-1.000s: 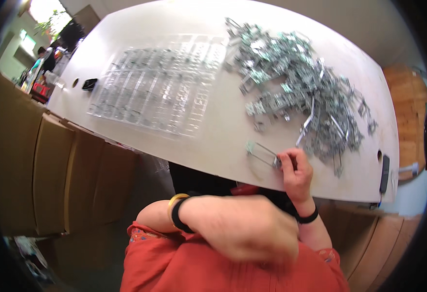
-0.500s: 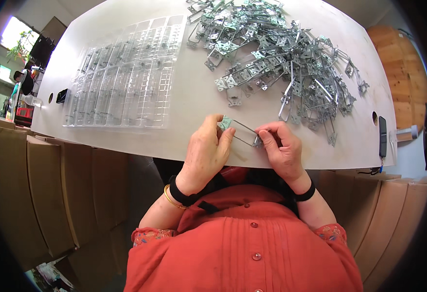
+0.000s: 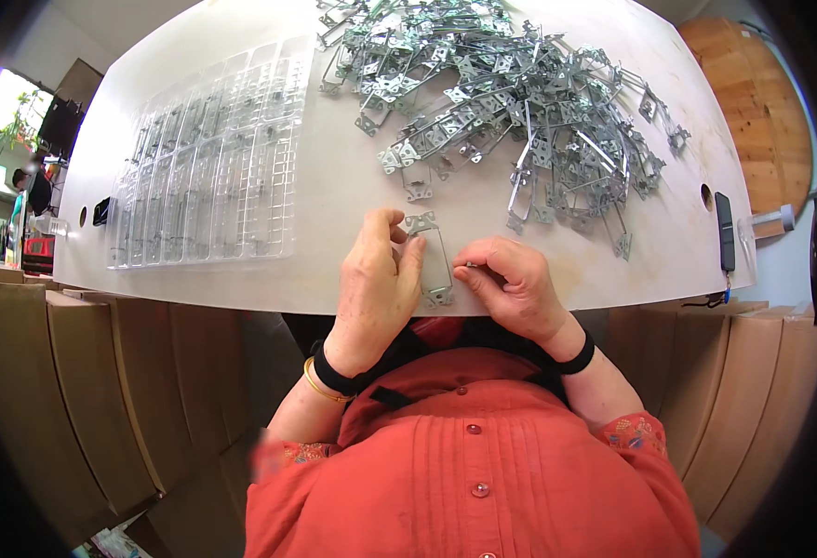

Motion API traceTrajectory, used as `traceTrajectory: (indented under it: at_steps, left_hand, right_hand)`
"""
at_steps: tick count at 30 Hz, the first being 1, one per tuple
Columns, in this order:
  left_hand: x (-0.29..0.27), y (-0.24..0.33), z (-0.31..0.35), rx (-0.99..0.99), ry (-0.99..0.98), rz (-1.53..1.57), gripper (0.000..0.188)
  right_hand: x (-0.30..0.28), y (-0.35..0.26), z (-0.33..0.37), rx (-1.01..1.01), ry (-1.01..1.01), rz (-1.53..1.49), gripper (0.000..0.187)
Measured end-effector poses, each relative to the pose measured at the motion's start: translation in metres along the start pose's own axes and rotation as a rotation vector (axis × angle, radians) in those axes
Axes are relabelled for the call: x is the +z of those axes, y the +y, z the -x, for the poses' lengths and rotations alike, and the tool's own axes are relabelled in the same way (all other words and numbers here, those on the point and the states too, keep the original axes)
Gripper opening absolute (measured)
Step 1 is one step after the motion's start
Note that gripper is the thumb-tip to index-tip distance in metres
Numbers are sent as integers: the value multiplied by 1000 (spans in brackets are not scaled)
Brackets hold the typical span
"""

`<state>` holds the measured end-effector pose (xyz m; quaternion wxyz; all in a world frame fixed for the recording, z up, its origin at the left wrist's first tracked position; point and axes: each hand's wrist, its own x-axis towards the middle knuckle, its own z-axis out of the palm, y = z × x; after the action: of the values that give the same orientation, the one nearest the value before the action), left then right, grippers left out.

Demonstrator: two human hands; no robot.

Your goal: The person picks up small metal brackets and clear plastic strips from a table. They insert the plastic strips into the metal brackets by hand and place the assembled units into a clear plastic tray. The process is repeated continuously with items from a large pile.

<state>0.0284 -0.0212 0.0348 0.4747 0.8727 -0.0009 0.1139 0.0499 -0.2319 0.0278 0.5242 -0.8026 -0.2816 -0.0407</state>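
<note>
A metal wire-and-plate bracket lies close to the table's near edge, one flat plate at its far end, another at its near end, and a thin rod between them. My left hand is beside it on the left, thumb and index finger apart, the fingertips right by the far plate and rod. Whether they touch it is hard to tell. To the right of the bracket, my right hand pinches thumb against index finger. A tiny bit of something shows at the fingertips, too small to name.
A big heap of similar metal brackets covers the far middle and right of the table. Clear plastic compartment trays with metal parts inside stand at the left. A dark bar-shaped object is at the right edge. Cardboard boxes stand below.
The bracket has turned from slanting between both hands to pointing near-to-far on the table. My right hand has come off its end and moved left; my left fingers have loosened from the plate.
</note>
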Motion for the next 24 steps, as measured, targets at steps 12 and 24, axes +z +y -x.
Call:
traceTrajectory:
  at_steps: [12, 24]
  left_hand:
    - [4, 0, 10, 193, 74, -151, 26]
    - [6, 13, 12, 214, 46, -305, 47]
  right_hand:
    - [3, 0, 0, -6, 29, -29, 13]
    - [2, 3, 3, 38, 108, -49, 14]
